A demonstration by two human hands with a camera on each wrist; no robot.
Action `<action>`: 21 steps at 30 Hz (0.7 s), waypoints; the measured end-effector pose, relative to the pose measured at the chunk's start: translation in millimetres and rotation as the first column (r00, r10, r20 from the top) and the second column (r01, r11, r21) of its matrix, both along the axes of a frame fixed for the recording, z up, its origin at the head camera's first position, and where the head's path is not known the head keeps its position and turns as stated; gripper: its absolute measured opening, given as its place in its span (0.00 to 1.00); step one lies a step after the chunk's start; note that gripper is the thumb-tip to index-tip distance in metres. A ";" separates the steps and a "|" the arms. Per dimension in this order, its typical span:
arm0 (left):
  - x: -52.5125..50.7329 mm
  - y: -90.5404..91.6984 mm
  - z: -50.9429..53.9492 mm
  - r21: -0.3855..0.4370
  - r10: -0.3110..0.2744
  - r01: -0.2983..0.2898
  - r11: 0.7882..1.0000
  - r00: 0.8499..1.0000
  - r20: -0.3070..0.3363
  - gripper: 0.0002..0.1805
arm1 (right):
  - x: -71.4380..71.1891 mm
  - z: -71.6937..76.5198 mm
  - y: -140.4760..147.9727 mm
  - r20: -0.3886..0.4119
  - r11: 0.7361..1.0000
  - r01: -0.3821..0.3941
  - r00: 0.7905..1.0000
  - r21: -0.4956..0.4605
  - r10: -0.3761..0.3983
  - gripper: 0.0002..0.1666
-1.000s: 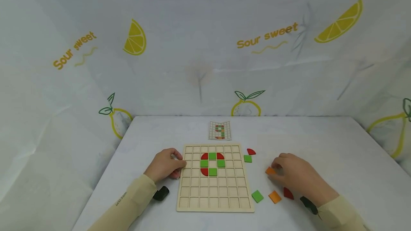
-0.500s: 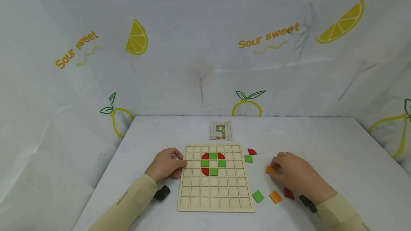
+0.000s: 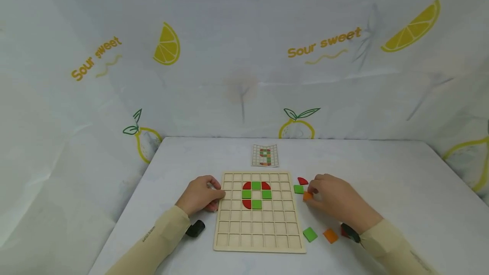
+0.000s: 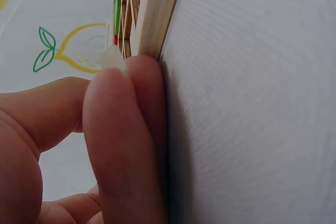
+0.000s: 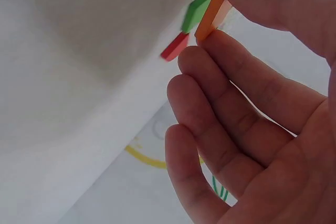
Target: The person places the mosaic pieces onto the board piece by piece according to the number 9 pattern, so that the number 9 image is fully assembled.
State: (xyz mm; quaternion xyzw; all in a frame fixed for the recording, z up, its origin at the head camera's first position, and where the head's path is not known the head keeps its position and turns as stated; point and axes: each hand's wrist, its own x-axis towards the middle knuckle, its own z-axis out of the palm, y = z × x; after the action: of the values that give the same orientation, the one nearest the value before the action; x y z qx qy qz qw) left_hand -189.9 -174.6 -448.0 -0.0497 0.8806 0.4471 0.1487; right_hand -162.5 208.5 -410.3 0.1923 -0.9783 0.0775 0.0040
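Prob. a tile-to-board transfer is in hand; a lift & careful lining-up over board point(image 3: 259, 250), lower ctr, would be called for next. Orange tile point(image 3: 307, 197), lower rt of ctr, is pinched by R hand point(image 3: 338, 198), thumb vs. index, other fingers loosely bent; board's L edge is gripped by L hand point(image 3: 199, 194), fingers curled.

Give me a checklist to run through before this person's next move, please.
1. Orange tile in grip: ok, the right hand pinches it.
2. Orange tile over the board: not ok, it is off to the right.
3. Board steadied: ok, the left hand holds its left edge.
4. Pattern card uncovered: ok, it lies beyond the board.
5. Card's finer details readable: cannot tell, too small in the head view.
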 end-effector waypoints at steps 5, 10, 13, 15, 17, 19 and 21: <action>0.7 -0.7 0.6 0.006 0.000 0.000 1.000 1.000 -0.004 0.12 | -5.9 2.0 -16.2 -0.020 0.999 -0.042 0.999 -0.021 0.041 0.07; 1.5 -0.2 2.0 0.010 -0.009 0.009 1.000 1.000 -0.009 0.12 | -10.0 4.1 -31.8 0.021 0.999 -0.040 0.999 -0.035 0.041 0.10; 1.5 -0.5 2.3 0.007 -0.007 0.007 1.000 1.000 -0.007 0.12 | -10.3 5.7 -42.3 0.052 0.998 -0.036 0.998 -0.054 0.038 0.11; 1.4 -0.9 2.5 0.004 -0.010 0.010 1.000 1.000 -0.010 0.12 | -10.6 5.9 -49.3 0.063 0.997 -0.040 0.997 -0.064 0.044 0.10; 1.0 -1.1 2.8 0.007 -0.007 0.007 1.000 1.000 -0.007 0.11 | -10.9 5.7 -56.1 0.061 0.997 -0.049 0.997 -0.065 0.053 0.10; 0.7 -1.6 2.6 0.009 -0.007 0.007 1.000 1.000 -0.009 0.11 | -11.6 4.6 -62.6 0.056 0.996 -0.059 0.996 -0.065 0.062 0.10; 0.4 -2.0 2.3 0.011 -0.003 0.003 1.000 1.000 -0.005 0.11 | -12.1 3.3 -69.0 0.045 0.995 -0.072 0.996 -0.066 0.075 0.10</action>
State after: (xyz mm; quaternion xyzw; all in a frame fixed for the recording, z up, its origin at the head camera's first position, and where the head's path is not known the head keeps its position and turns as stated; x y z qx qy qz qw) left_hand -189.4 -176.6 -445.7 -0.0465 0.8787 0.4516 0.1476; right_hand -174.6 139.4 -407.0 0.2260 -0.9674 0.1134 -0.0160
